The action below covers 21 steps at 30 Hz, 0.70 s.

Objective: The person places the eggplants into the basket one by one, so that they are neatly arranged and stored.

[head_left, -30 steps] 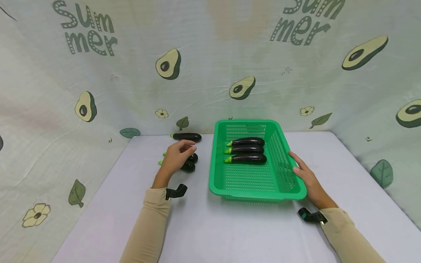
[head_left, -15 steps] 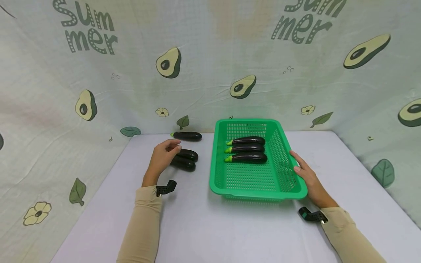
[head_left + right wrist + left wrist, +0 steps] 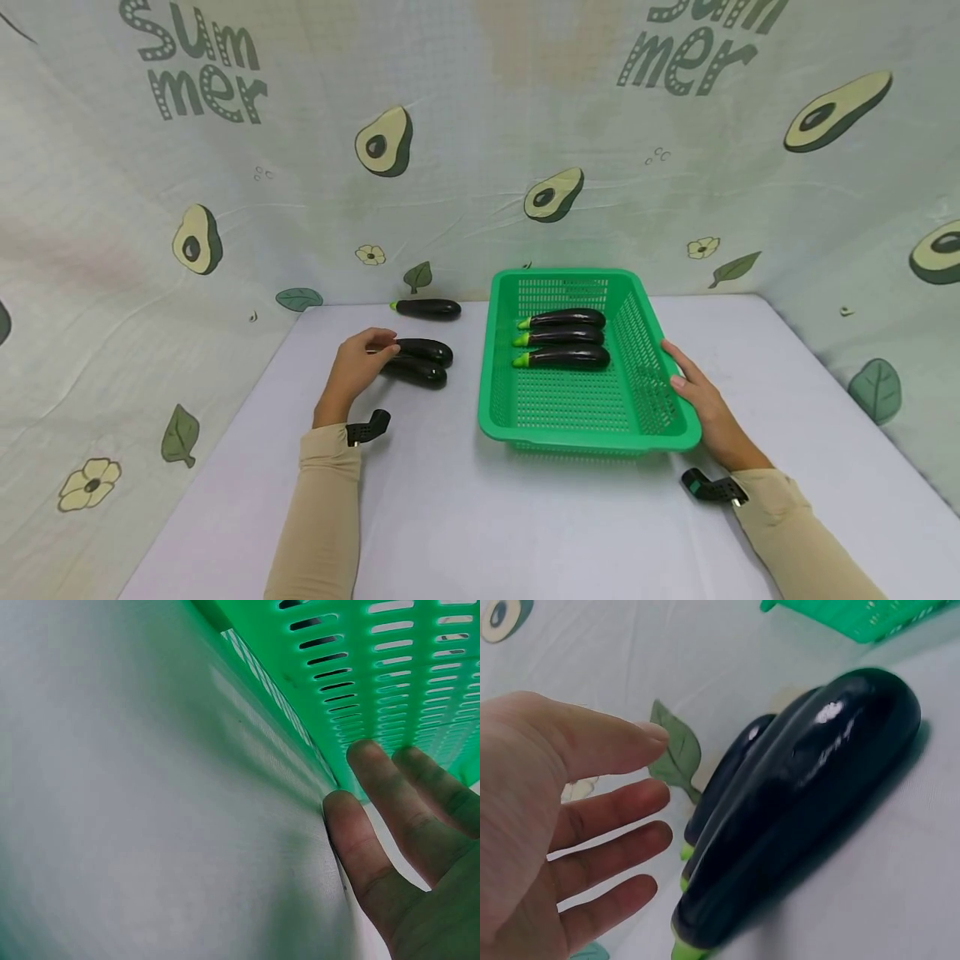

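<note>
Two dark purple eggplants (image 3: 414,371) lie side by side on the left of the table. My left hand (image 3: 360,364) is at their stem ends. In the left wrist view, the left fingers (image 3: 626,847) are loosely extended, apart from the nearest eggplant (image 3: 802,802), with nothing between thumb and fingers. On the right, my right hand (image 3: 705,408) rests against the side of a green plastic basket (image 3: 491,400), thumb at its rim. Below the rim, straight right fingers (image 3: 401,814) touch the slotted outer wall. Inside the basket, three eggplants (image 3: 562,358) lie in a row, stems to the left.
Another eggplant (image 3: 427,309) lies at the back of the white table (image 3: 525,533), left of the basket. A cloth backdrop (image 3: 450,83) printed with avocados and leaves hangs behind the table and at its sides.
My left hand has moved left, from above the two eggplants to their stem ends, uncovering more of them. The right hand and the basket have stayed in place.
</note>
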Motion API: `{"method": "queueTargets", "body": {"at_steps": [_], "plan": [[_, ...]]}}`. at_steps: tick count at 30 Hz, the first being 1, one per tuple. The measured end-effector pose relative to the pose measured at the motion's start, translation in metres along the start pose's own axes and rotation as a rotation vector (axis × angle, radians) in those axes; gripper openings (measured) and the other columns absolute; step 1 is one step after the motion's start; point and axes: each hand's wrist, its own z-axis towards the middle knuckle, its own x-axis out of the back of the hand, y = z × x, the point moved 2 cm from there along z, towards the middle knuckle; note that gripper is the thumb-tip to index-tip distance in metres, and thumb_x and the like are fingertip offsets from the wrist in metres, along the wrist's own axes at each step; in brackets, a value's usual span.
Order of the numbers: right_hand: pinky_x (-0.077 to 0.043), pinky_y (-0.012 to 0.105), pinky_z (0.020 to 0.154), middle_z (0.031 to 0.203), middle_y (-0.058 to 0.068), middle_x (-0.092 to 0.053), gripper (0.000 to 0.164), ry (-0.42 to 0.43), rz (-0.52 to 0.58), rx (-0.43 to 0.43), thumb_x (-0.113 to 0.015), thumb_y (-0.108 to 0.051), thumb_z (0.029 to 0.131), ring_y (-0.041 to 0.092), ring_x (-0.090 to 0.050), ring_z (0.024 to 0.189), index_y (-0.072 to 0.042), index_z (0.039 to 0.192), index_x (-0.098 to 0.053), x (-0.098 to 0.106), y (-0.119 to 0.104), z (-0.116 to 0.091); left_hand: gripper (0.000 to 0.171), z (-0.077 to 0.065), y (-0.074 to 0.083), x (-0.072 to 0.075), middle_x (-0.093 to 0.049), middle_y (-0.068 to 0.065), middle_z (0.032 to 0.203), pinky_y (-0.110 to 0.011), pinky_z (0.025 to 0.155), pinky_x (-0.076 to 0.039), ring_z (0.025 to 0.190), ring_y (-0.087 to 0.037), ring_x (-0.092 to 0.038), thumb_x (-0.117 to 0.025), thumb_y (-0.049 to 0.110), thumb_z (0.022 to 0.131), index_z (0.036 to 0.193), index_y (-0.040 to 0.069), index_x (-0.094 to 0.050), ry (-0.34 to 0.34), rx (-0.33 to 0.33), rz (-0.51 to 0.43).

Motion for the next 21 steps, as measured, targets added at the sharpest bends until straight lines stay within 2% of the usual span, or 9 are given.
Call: {"method": "queueTargets", "body": {"at_steps": [4, 9, 15, 21], "plan": [[-0.032, 0.010, 0.091, 0.164, 0.018, -0.010, 0.055, -0.001, -0.004, -0.001, -0.032, -0.026, 0.110, 0.005, -0.029, 0.130, -0.026, 0.163, -0.016, 0.000, 0.000, 0.000, 0.033, -0.001, -0.007, 0.002, -0.067, -0.013, 0.120, -0.047, 0.100, -0.046, 0.116, -0.031, -0.060, -0.068, 0.024, 0.097, 0.124, 0.004, -0.066, -0.024, -0.004, 0.027], [-0.029, 0.009, 0.092, 0.165, 0.016, -0.009, 0.055, 0.002, -0.012, -0.005, -0.032, -0.027, 0.110, 0.003, -0.025, 0.134, -0.026, 0.163, -0.016, 0.000, 0.001, 0.001, 0.035, -0.002, -0.017, 0.003, -0.066, -0.015, 0.126, -0.052, 0.101, -0.044, 0.121, -0.036, -0.056, -0.069, 0.026, 0.096, 0.125, 0.006, -0.067, -0.050, 0.024, 0.052], [-0.031, 0.009, 0.091, 0.164, 0.019, -0.009, 0.055, 0.004, 0.001, 0.003, -0.032, -0.026, 0.110, 0.003, -0.028, 0.131, -0.025, 0.163, -0.016, 0.000, 0.001, 0.001, 0.037, -0.002, -0.024, 0.000, -0.060, -0.017, 0.135, -0.055, 0.107, -0.038, 0.130, -0.040, -0.049, -0.069, 0.030, 0.096, 0.125, 0.007, -0.068, -0.073, 0.040, 0.096], [-0.031, 0.009, 0.091, 0.164, 0.019, -0.010, 0.055, 0.001, -0.008, 0.005, -0.032, -0.026, 0.110, 0.004, -0.029, 0.130, -0.026, 0.163, -0.016, 0.001, 0.001, 0.000, 0.038, -0.005, -0.026, -0.001, -0.060, -0.019, 0.134, -0.057, 0.107, -0.037, 0.130, -0.041, -0.048, -0.070, 0.028, 0.095, 0.125, 0.005, -0.068, -0.082, 0.041, 0.103]]}}
